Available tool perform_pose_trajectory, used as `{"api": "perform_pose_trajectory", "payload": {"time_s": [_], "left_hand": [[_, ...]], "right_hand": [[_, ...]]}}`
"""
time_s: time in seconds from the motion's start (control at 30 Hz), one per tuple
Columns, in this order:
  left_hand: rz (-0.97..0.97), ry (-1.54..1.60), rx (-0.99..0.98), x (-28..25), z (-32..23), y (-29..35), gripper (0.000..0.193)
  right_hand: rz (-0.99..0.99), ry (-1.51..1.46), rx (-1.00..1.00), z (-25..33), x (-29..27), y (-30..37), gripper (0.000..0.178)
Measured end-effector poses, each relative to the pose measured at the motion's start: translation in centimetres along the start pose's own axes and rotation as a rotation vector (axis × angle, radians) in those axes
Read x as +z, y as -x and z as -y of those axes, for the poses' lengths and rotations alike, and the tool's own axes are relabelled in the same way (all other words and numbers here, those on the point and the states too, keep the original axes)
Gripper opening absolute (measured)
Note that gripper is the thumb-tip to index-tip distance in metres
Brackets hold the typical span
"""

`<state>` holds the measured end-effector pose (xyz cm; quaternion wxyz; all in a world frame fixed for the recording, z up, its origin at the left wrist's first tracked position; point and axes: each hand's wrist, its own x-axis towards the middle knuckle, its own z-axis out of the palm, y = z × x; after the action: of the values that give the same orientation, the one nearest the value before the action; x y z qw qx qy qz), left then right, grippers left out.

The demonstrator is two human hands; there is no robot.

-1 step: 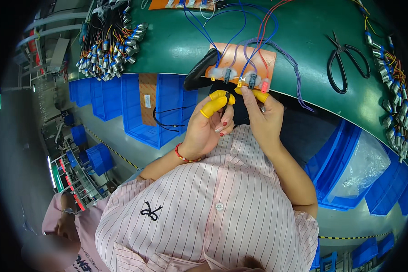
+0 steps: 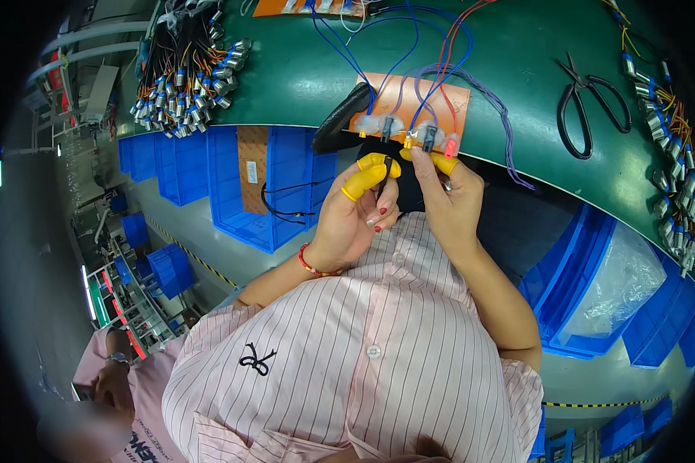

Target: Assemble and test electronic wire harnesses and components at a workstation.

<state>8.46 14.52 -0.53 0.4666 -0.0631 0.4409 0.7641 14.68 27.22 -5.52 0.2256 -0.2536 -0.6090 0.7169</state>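
My left hand [image 2: 347, 220], with yellow finger cots, is closed in a pinch on a thin black cable [image 2: 385, 173]. Beside it my right hand [image 2: 452, 202], also in yellow cots, pinches just under a small yellow connector [image 2: 408, 142]; what lies between its fingertips is too small to make out. Both hands are just below the near edge of an orange board [image 2: 409, 86]. Blobs of clear glue fix several connectors along that edge, among them a dark one [image 2: 429, 137] and a red one [image 2: 452, 145]. Blue, purple and red wires [image 2: 443, 65] run from them across the bench.
Black-handled cutters [image 2: 587, 104] lie on the green bench [image 2: 510, 77] at right. Bundles of wired metal cylinders [image 2: 181, 96] hang at both sides. A black padded piece [image 2: 342, 117] touches the board's left side. Blue bins [image 2: 243, 220] stand below; another person [image 2: 116, 378] is at lower left.
My hands and the board have stayed put. The other person's hand at lower left has shifted slightly.
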Motion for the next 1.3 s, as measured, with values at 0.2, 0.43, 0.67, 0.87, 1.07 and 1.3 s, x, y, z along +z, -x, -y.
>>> {"api": "perform_pose_trajectory", "payload": {"time_s": [0.2, 0.43, 0.67, 0.87, 1.07, 1.3], "left_hand": [[-0.013, -0.039, 0.003, 0.3, -0.1, 0.0, 0.024], [-0.024, -0.042, -0.001, 0.3, 0.1, -0.1, 0.023], [-0.026, -0.060, -0.001, 0.3, 0.0, -0.1, 0.023], [-0.026, -0.051, 0.009, 0.1, -0.2, 0.0, 0.024], [-0.034, -0.065, 0.005, 0.2, 0.0, 0.1, 0.025], [-0.021, -0.068, -0.009, -0.2, 0.2, -0.2, 0.025]], "right_hand": [[0.003, 0.106, -0.125, 0.7, -0.3, -0.2, 0.014], [-0.030, 0.141, -0.190, 0.1, 0.3, -0.2, 0.015], [-0.031, 0.132, -0.254, -0.6, 0.2, -0.6, 0.015], [0.019, 0.280, -0.296, -0.8, -0.3, -0.8, 0.013], [-0.015, 0.164, -0.289, -1.2, 0.2, -0.8, 0.014], [-0.004, 0.197, -0.230, -1.4, 0.4, -0.5, 0.017]]}}
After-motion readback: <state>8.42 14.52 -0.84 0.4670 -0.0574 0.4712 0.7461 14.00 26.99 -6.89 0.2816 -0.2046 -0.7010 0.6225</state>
